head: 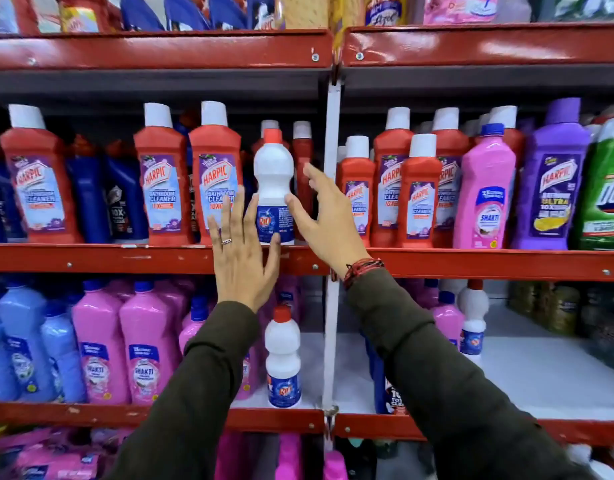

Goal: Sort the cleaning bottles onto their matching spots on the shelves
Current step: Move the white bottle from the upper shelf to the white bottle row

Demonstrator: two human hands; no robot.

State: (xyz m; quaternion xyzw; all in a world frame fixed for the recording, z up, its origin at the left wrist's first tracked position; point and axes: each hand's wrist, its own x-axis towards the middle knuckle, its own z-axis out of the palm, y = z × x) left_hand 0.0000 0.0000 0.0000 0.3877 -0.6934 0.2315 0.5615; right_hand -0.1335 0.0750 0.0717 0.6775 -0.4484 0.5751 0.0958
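Note:
A white bottle with a red cap and blue label (273, 168) stands upright at the front of the red middle shelf (125, 259), among red Harpic bottles (215, 174). My left hand (243, 265) is spread in front of it, index finger and thumb touching its lower left side. My right hand (329, 223) is spread on its right, thumb against the label's edge. Neither hand is closed around it. Two matching white bottles stand on the lower shelf, one (283, 355) left of the post and another (472, 317) further right.
A white upright post (331, 202) divides the shelves just right of the bottle. To the right on the middle shelf stand a pink bottle (484, 195), a purple one (551, 181) and a green one (607, 188). Pink (97, 344) and light blue bottles (21, 341) fill the lower left shelf.

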